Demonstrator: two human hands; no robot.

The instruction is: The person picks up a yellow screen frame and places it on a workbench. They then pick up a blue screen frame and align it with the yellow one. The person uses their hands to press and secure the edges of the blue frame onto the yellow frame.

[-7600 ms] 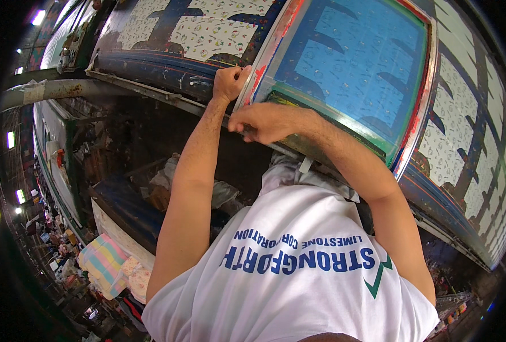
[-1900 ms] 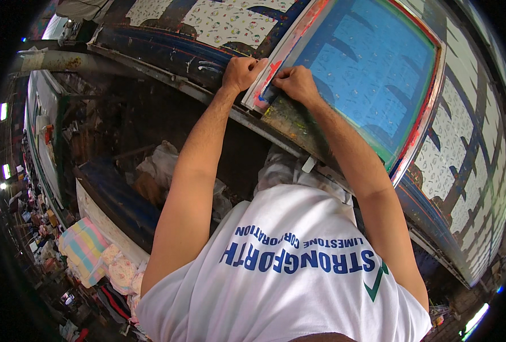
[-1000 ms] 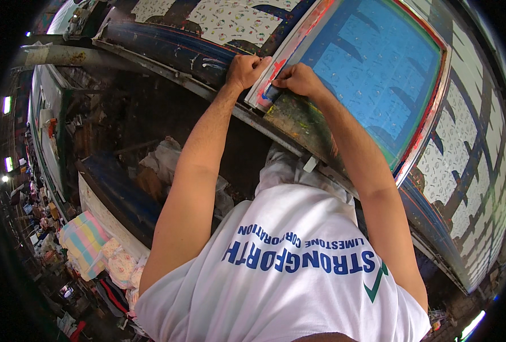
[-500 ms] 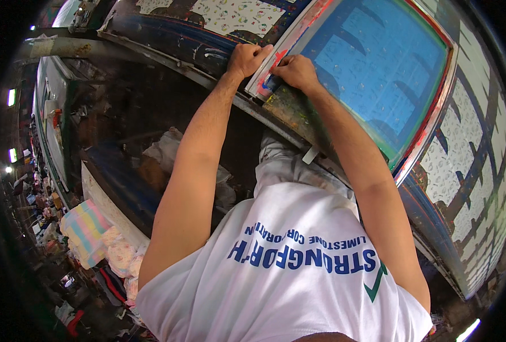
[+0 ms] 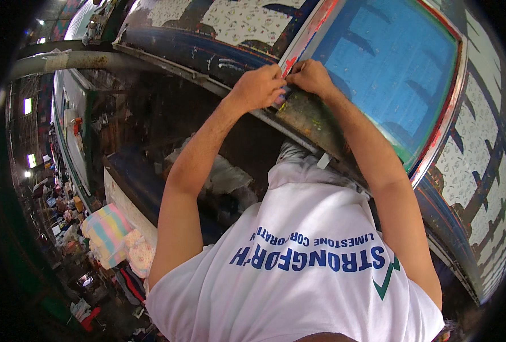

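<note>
Paint-stained table (image 5: 179, 48) w/ printed sheets (image 5: 250, 21); L hand (image 5: 261, 88) & R hand (image 5: 313, 77) half-curled at frame (image 5: 311, 32) corner (grip: can't tell). Hard tug could skew frame, maybe smear sheets.

The site is a screen-printing workshop. Primary indicator: a printing screen (image 5: 387, 68) of blue mesh, its frame (image 5: 445, 114) stained red, lies on a long, dark printing table (image 5: 173, 48). Pale panels (image 5: 247, 23) bearing small repeated motifs are arranged in rows along the table surface. Secondary indicators: bright lamps (image 5: 27, 106), a rust-spotted pipe (image 5: 76, 61), pastel-striped cloth (image 5: 107, 231) and densely heaped goods (image 5: 65, 219) at the left.
</note>
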